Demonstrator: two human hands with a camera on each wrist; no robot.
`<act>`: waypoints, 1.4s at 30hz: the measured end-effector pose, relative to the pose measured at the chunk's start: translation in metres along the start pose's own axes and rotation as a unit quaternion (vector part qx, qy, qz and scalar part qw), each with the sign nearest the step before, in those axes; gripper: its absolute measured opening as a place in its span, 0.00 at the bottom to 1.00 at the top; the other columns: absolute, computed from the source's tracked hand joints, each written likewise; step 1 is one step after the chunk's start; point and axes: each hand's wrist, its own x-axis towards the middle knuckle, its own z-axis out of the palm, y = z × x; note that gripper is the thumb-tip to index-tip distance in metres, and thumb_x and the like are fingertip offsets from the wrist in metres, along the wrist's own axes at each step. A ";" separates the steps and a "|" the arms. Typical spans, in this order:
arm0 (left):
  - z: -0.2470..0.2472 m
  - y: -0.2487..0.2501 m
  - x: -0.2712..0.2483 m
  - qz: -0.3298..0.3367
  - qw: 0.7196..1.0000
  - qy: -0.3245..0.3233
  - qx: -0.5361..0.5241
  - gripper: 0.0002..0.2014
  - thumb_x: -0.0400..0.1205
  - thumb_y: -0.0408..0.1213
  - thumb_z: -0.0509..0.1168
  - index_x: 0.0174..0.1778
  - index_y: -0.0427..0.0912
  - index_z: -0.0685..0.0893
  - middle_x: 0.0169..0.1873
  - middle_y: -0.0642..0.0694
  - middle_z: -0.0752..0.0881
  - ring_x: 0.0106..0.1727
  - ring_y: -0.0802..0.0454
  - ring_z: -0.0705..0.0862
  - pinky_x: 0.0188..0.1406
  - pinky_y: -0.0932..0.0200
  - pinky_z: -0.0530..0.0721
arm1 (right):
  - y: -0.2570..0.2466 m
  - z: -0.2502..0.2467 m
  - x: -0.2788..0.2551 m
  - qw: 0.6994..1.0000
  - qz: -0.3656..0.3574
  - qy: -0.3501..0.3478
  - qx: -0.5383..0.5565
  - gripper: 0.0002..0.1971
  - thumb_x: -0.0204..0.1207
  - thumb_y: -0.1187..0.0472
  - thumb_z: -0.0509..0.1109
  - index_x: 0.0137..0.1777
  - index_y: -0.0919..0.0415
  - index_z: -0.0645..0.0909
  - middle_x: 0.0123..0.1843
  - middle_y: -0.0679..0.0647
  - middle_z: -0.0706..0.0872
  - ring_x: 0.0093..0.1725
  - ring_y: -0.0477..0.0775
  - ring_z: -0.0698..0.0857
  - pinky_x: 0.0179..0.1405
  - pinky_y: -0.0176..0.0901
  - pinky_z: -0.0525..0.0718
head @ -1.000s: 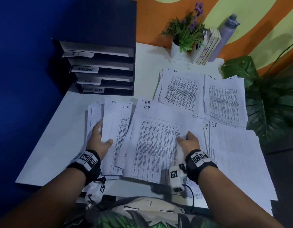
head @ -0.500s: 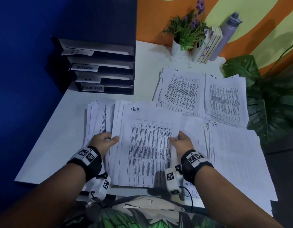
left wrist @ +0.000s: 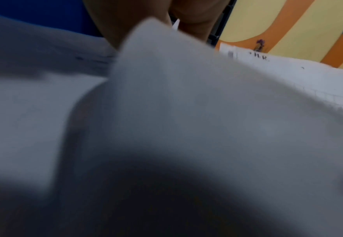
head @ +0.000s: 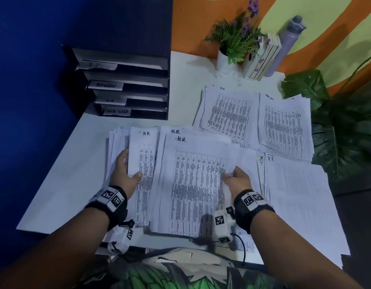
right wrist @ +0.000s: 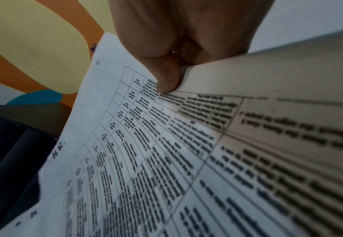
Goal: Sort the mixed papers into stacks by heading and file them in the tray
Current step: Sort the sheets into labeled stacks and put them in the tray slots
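Here the H.R. papers (head: 193, 184) lie fanned out at the near middle of the white table (head: 65, 184), and both hands are on them: the right hand (head: 237, 180) pinches the right edge of the top bundle, thumb on the printed face as the right wrist view shows, while the left hand (head: 126, 174) grasps the left edge of a narrower H.R. sheaf (head: 143, 163), thumb over its face and fingers hidden beneath. The step in hand looks like gathering these loose H.R. sheets into one squared stack. To do it well, I would draw the two bundles together with the headings aligned at the far edge, then tap the long edges against the table so no sheet sticks out before lifting; a loose fan could shed pages or catch on a slot. The black tray (head: 128, 86) stands at the far left, with four slots labelled, from the top, IT, ADMIN, a small mark I cannot read, and TASK LIST; whether any slot holds paper cannot be told. Right of the hands lie an IT stack (head: 301, 197), and farther off a TASK LIST stack (head: 284, 126) and another printed stack (head: 228, 115).
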 end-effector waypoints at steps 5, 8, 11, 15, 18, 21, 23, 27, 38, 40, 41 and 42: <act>0.004 0.006 -0.002 -0.004 0.999 -0.024 -0.021 0.39 0.83 0.30 0.66 0.84 0.60 0.55 0.80 0.44 0.66 0.81 0.48 0.65 0.70 0.56 0.67 | -0.002 0.008 -0.001 1.000 -0.021 -0.011 0.015 0.21 0.75 0.74 0.69 0.31 0.56 0.63 0.32 0.55 0.68 0.34 0.49 0.70 0.37 0.41 0.68; 0.006 0.006 -0.001 0.000 1.000 -0.023 -0.017 0.29 0.86 0.35 0.61 0.82 0.59 0.61 0.79 0.48 0.67 0.80 0.49 0.66 0.73 0.56 0.66 | -0.004 0.015 -0.002 0.999 -0.024 -0.021 0.016 0.24 0.75 0.73 0.70 0.32 0.51 0.59 0.32 0.48 0.63 0.31 0.48 0.64 0.33 0.38 0.62; 0.008 0.009 -0.002 -0.071 0.997 -0.037 -0.016 0.24 0.86 0.56 0.55 0.74 0.48 0.76 0.73 0.47 0.76 0.76 0.45 0.72 0.77 0.47 0.68 | -0.003 0.022 -0.002 0.999 -0.022 -0.016 0.020 0.22 0.73 0.71 0.71 0.31 0.55 0.60 0.32 0.52 0.61 0.34 0.49 0.63 0.34 0.40 0.61; 0.011 0.012 -0.004 -0.063 0.996 -0.028 0.059 0.21 0.82 0.47 0.68 0.65 0.37 0.82 0.61 0.45 0.82 0.67 0.43 0.79 0.61 0.59 0.73 | 0.003 0.026 0.002 0.998 -0.025 -0.026 0.049 0.17 0.69 0.62 0.72 0.41 0.75 0.69 0.34 0.61 0.71 0.37 0.52 0.71 0.44 0.46 0.70; 0.007 0.009 -0.003 -0.065 0.995 -0.001 0.077 0.20 0.80 0.48 0.70 0.61 0.37 0.82 0.55 0.49 0.80 0.59 0.47 0.79 0.57 0.59 0.73 | -0.002 0.022 0.000 0.999 -0.028 0.004 0.032 0.17 0.75 0.62 0.71 0.32 0.59 0.66 0.31 0.55 0.64 0.32 0.51 0.64 0.39 0.43 0.65; 0.005 0.007 -0.001 -0.062 0.993 0.006 0.097 0.16 0.77 0.49 0.73 0.47 0.39 0.80 0.45 0.51 0.77 0.48 0.49 0.76 0.47 0.59 0.74 | -0.004 0.015 0.001 0.998 -0.036 0.038 0.023 0.20 0.78 0.60 0.70 0.32 0.55 0.62 0.29 0.54 0.59 0.31 0.50 0.61 0.35 0.42 0.61; 0.005 0.007 -0.001 -0.056 0.994 0.021 0.096 0.19 0.75 0.48 0.75 0.36 0.41 0.72 0.32 0.49 0.71 0.36 0.49 0.72 0.33 0.60 0.67 | -0.003 0.011 0.002 0.997 -0.039 0.060 0.020 0.20 0.79 0.59 0.70 0.31 0.61 0.64 0.28 0.62 0.59 0.27 0.50 0.67 0.32 0.43 0.67; 0.008 0.008 -0.002 -0.055 0.994 0.029 0.085 0.22 0.75 0.48 0.74 0.33 0.42 0.67 0.28 0.49 0.67 0.30 0.50 0.66 0.28 0.59 0.63 | -0.001 0.015 0.005 0.998 -0.029 0.035 0.035 0.17 0.76 0.64 0.70 0.35 0.53 0.64 0.32 0.55 0.64 0.33 0.50 0.67 0.35 0.42 0.68; 0.012 0.008 -0.003 -0.059 0.997 0.000 0.059 0.19 0.78 0.59 0.65 0.57 0.50 0.77 0.55 0.54 0.82 0.56 0.47 0.82 0.62 0.44 0.81 | -0.012 0.024 -0.001 1.000 -0.023 -0.004 0.009 0.09 0.72 0.70 0.69 0.43 0.65 0.70 0.39 0.68 0.76 0.38 0.59 0.78 0.48 0.54 0.82; 0.015 0.015 -0.007 -0.043 0.996 -0.027 0.078 0.25 0.77 0.54 0.70 0.67 0.51 0.72 0.60 0.56 0.76 0.62 0.52 0.77 0.68 0.43 0.78 | -0.025 0.027 -0.009 0.998 -0.049 -0.022 0.022 0.10 0.76 0.71 0.67 0.49 0.56 0.73 0.46 0.56 0.82 0.45 0.57 0.82 0.51 0.54 0.83; 0.017 0.020 -0.008 -0.024 0.996 -0.032 0.074 0.25 0.77 0.47 0.71 0.67 0.50 0.71 0.62 0.54 0.78 0.64 0.51 0.78 0.69 0.43 0.77 | -0.032 0.029 -0.014 0.996 -0.068 -0.040 0.032 0.14 0.77 0.70 0.67 0.56 0.51 0.74 0.53 0.52 0.84 0.51 0.55 0.84 0.56 0.53 0.84; 0.018 0.027 -0.009 -0.011 0.998 -0.029 0.063 0.23 0.78 0.42 0.71 0.67 0.50 0.71 0.64 0.52 0.79 0.65 0.48 0.79 0.68 0.43 0.77 | -0.040 0.030 -0.018 0.994 -0.090 -0.057 0.036 0.19 0.78 0.68 0.68 0.62 0.47 0.73 0.58 0.49 0.82 0.56 0.51 0.83 0.61 0.50 0.82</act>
